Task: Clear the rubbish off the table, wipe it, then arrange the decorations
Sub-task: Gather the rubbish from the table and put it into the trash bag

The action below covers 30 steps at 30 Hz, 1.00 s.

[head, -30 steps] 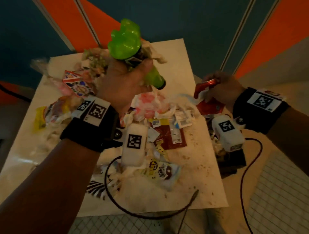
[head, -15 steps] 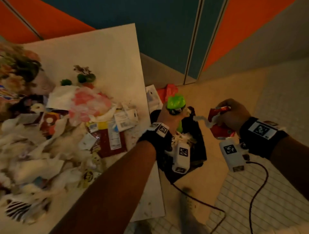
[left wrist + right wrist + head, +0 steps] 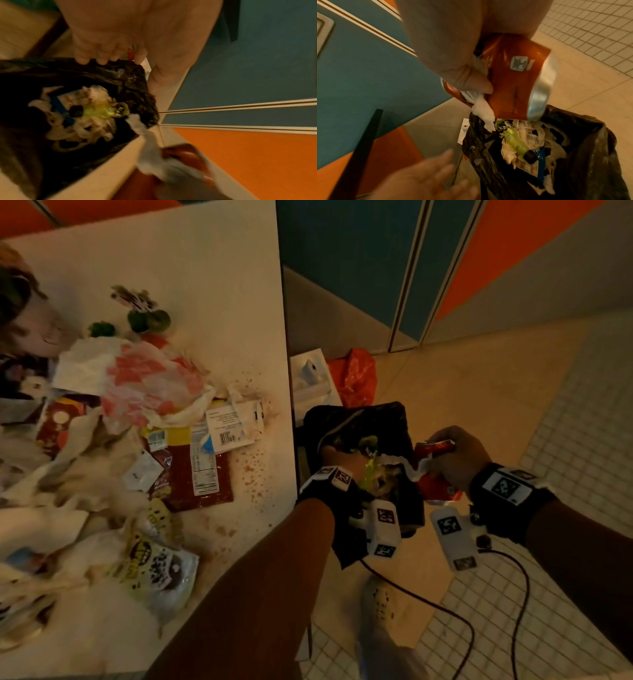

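A black bin bag (image 3: 376,419) (image 3: 51,73) (image 3: 583,148) stands open on the floor right of the table (image 3: 205,285). A green bottle (image 3: 368,474) (image 3: 97,111) (image 3: 515,138) lies inside it on crumpled tissues. My left hand (image 3: 339,457) (image 3: 106,54) (image 3: 426,180) hovers over the bag's near rim, fingers spread and holding nothing. My right hand (image 3: 455,453) (image 3: 453,60) grips a red foil packet (image 3: 436,487) (image 3: 513,83) and a white tissue (image 3: 407,470) (image 3: 483,112) just above the bag's right rim.
The table holds a pink-and-white plastic bag (image 3: 147,381), a dark red sachet (image 3: 195,474), a yellow snack packet (image 3: 154,563), tissues and small green plants (image 3: 149,320). An orange bag (image 3: 356,374) and white paper (image 3: 308,378) lie beyond the bin bag. My foot (image 3: 376,607) stands below it.
My left hand carried the green bottle from above the table down to the bin bag and let it go. My right hand, still holding the packet, dropped to the bag's rim.
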{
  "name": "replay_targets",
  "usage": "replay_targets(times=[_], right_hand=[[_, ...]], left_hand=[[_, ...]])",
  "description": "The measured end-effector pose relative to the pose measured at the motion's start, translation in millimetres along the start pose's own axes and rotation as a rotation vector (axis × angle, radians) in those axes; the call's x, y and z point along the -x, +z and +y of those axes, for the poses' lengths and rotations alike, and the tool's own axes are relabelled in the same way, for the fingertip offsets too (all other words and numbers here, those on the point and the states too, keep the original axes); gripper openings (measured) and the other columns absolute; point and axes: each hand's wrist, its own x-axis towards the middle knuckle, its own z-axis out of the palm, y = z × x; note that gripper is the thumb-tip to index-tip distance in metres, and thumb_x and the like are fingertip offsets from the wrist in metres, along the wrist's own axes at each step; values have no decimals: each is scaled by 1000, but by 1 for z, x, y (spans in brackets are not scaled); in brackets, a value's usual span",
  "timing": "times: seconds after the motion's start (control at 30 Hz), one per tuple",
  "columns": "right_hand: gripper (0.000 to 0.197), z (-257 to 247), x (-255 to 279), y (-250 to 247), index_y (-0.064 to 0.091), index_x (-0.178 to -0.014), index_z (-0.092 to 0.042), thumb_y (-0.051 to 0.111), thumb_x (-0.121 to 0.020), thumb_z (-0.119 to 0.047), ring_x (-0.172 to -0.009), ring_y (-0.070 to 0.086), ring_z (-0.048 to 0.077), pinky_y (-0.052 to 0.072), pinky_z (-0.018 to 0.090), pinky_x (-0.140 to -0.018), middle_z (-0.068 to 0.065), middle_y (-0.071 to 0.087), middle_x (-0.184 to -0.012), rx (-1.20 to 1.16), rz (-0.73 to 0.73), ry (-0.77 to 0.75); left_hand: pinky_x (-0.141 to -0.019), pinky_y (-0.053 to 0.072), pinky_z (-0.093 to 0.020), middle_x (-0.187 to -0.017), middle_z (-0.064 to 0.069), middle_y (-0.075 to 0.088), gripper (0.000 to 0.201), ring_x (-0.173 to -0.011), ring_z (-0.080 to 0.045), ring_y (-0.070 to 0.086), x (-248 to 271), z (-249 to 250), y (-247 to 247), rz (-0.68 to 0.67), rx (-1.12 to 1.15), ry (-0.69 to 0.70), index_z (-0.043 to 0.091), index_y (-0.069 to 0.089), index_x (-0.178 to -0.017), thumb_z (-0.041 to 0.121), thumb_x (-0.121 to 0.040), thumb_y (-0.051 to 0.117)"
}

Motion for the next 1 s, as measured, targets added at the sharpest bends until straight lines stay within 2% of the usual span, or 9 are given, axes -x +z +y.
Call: replay_targets(times=[0.17, 0.3, 0.37, 0.43, 0.5, 0.6, 0.77, 0.87, 1.0], right_hand=[[35, -11, -14, 27, 50, -109, -11, 63, -80, 4, -62, 51, 24, 45, 34, -53, 9, 54, -75, -7, -9, 55], [71, -23, -15, 40, 41, -138, -16, 74, -76, -7, -101, 57, 34, 52, 45, -87, 11, 55, -126, 101, -94, 6], [65, -38, -5, 37, 42, -138, -14, 72, -80, -12, -96, 54, 30, 49, 37, -83, 10, 52, -130, 162, -81, -24], [46, -58, 7, 34, 54, -128, -7, 68, -84, -15, -101, 55, 30, 43, 32, -80, 13, 56, -126, 230, -64, -96], [24, -82, 25, 37, 66, -108, -5, 67, -85, -11, -94, 57, 30, 43, 33, -77, 12, 63, -102, 192, -75, -185], [8, -123, 54, 55, 66, -80, -16, 70, -81, -8, -80, 60, 26, 48, 33, -72, 9, 64, -82, 189, -115, -337], [14, -178, 104, 113, 67, -95, -12, 71, -83, -16, -87, 60, 20, 45, 25, -70, 4, 65, -91, 398, -246, -589], [10, -199, 127, 147, 62, -93, -17, 69, -85, -16, -85, 58, 20, 44, 28, -73, -7, 59, -86, 423, -309, -667], [19, -225, 160, 200, 58, -101, -20, 68, -86, -14, -91, 55, 23, 45, 35, -82, -2, 54, -100, 466, -377, -720]], left_hand=[[-92, 50, -40, -100, -4, 62, 28, -90, -23, 60, 39, 58, -26, 52, 114, 249, 12, 58, -106, 26, -83, 66], [-91, 53, -43, -101, -1, 69, 9, -98, -19, 64, 91, 93, -76, 89, 36, 507, 26, 68, -83, 29, -75, 70], [-88, 55, -43, -94, -1, 71, 5, -92, -18, 66, 115, 98, -109, 114, -29, 613, 25, 69, -76, 27, -71, 71], [-84, 56, -37, -88, -1, 72, 7, -86, -16, 67, 132, 96, -146, 149, -121, 680, 18, 70, -82, 22, -77, 72], [-76, 52, -21, -83, 5, 69, 11, -76, -5, 63, 144, 88, -187, 220, -288, 721, 15, 69, -86, 24, -81, 70], [-65, 40, -4, -86, 11, 65, 11, -75, 1, 57, 150, 69, -250, 336, -522, 689, 19, 66, -87, 29, -84, 69], [-72, 44, -22, -91, 5, 63, 14, -87, -13, 60, 165, 37, -346, 472, -688, 537, 20, 64, -91, 33, -85, 67], [-72, 41, -25, -91, 2, 59, 17, -88, -16, 58, 183, 18, -396, 501, -731, 462, 14, 62, -94, 30, -87, 64], [-78, 44, -29, -100, -4, 62, 17, -97, -23, 59, 199, -16, -451, 479, -796, 368, 12, 61, -89, 28, -87, 65]])
